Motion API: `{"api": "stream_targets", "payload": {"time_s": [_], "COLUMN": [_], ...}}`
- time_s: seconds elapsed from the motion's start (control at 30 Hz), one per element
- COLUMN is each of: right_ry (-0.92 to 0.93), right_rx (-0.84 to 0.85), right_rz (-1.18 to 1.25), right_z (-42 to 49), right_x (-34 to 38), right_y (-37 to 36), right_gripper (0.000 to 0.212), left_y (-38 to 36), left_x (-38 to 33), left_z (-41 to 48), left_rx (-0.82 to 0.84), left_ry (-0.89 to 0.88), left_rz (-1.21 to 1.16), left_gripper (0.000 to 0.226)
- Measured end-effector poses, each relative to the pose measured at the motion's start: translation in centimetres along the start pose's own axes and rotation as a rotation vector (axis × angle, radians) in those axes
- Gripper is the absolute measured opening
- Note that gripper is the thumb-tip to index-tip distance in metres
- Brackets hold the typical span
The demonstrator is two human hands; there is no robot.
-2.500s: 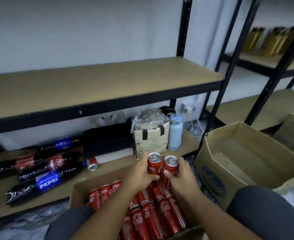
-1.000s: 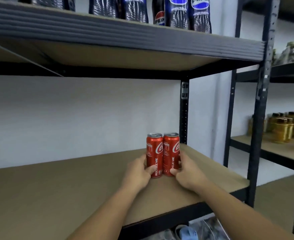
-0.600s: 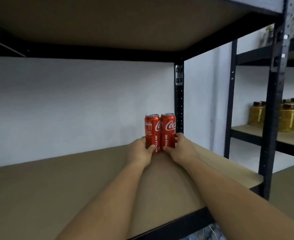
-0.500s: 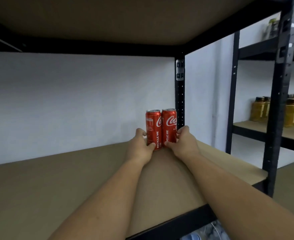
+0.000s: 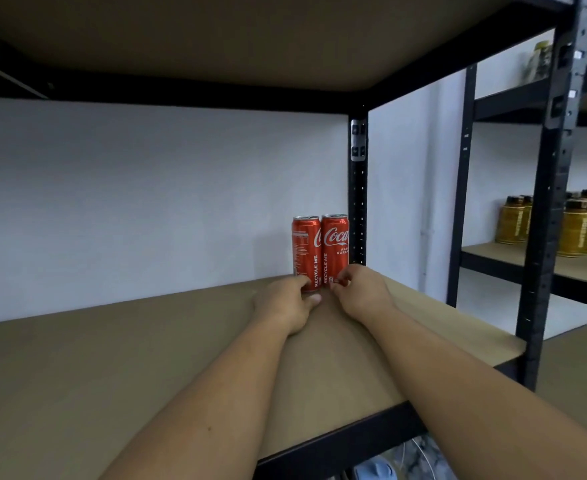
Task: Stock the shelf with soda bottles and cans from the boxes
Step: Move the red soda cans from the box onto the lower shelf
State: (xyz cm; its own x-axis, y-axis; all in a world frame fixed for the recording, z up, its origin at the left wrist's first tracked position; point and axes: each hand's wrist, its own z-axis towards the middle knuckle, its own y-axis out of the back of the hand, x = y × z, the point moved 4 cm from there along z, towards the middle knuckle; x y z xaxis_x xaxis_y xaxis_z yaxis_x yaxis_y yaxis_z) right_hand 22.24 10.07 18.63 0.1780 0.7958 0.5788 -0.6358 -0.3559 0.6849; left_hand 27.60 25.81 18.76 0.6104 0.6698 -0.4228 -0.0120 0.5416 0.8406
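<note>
Two red cans point(image 5: 306, 251) are seen upright, touching, on the shelf point(image 5: 112, 358) toward 1 o'clock. Bases are touched by left grip point(image 5: 285, 306) and right grip point(image 5: 361, 292).

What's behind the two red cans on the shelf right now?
A bare white wall, with the black post just right. The cans hide the shelf board behind them, so any gap to the wall is unseen.
</note>
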Motion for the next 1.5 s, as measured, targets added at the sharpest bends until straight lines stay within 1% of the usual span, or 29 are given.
{"api": "stream_targets", "payload": {"time_s": [0.1, 0.2, 0.3, 0.4, 0.57, 0.7, 0.77, 0.83, 0.9, 0.93, 1.0, 1.1, 1.2, 1.3, 1.5], "right_ry": [-0.021, -0.032, -0.039, -0.041, -0.021, -0.029, -0.016, 0.033, 0.093, 0.121, 0.150, 0.165, 0.233, 0.290, 0.317], "right_rx": [0.037, 0.058, 0.118, 0.201, 0.255, 0.276, 0.252, 0.224, 0.223, 0.241, 0.294, 0.388, 0.437, 0.481, 0.523], "right_rz": [-0.061, -0.098, -0.167, -0.231, -0.313, -0.279, -0.233, -0.191, -0.201, -0.230, -0.269, -0.237, -0.245, -0.287, -0.308], "right_z": [0.5, 0.8, 1.2, 1.2, 1.4, 1.1, 0.6, -0.4, -1.8, -2.7, -4.5, -7.6, -10.6, -13.7, -20.8], "right_x": [-0.3, -0.3, -0.5, -0.5, -0.5, -0.4, -0.1, 0.6, 1.2, 1.4, 1.8, 1.9, 2.2, 2.8, 4.7], "right_y": [-0.6, -1.0, -1.7, -1.9, -2.3, -2.4, -2.0, -1.2, -0.3, 0.2, 1.1, 2.6, 4.2, 5.3, 7.3], "right_gripper": [0.031, 0.035, 0.039, 0.036, 0.037, 0.039, 0.038, 0.032, 0.024, 0.024, 0.033, 0.034, 0.036, 0.044, 0.051], "left_y": [-0.1, -0.1, -0.2, -0.5, -0.9, -1.0, -0.9, -0.4, -0.3, -0.4, -0.3, 0.4, 1.5, 2.4, 4.7], "left_x": [-0.2, -0.8, -1.0, -1.0, -0.7, -0.6, -0.7, -1.0, -1.1, -1.1, -1.0, -1.3, -1.9, -2.3, -3.3], "left_z": [0.1, -0.1, -0.2, -0.1, 0.3, 0.4, 0.3, -0.3, -0.9, -1.1, -1.9, -4.0, -7.3, -11.0, -19.5], "left_rx": [0.072, 0.150, 0.203, 0.255, 0.313, 0.317, 0.300, 0.261, 0.219, 0.206, 0.218, 0.271, 0.296, 0.323, 0.326], "left_ry": [0.015, 0.025, 0.036, 0.051, 0.096, 0.102, 0.090, 0.058, 0.004, -0.022, -0.054, -0.084, -0.111, -0.111, -0.147], "left_rz": [0.134, 0.229, 0.251, 0.289, 0.314, 0.308, 0.296, 0.275, 0.219, 0.192, 0.178, 0.272, 0.339, 0.336, 0.319], "left_gripper": [0.056, 0.058, 0.058, 0.059, 0.060, 0.060, 0.060, 0.058, 0.050, 0.046, 0.046, 0.054, 0.060, 0.061, 0.057]}}
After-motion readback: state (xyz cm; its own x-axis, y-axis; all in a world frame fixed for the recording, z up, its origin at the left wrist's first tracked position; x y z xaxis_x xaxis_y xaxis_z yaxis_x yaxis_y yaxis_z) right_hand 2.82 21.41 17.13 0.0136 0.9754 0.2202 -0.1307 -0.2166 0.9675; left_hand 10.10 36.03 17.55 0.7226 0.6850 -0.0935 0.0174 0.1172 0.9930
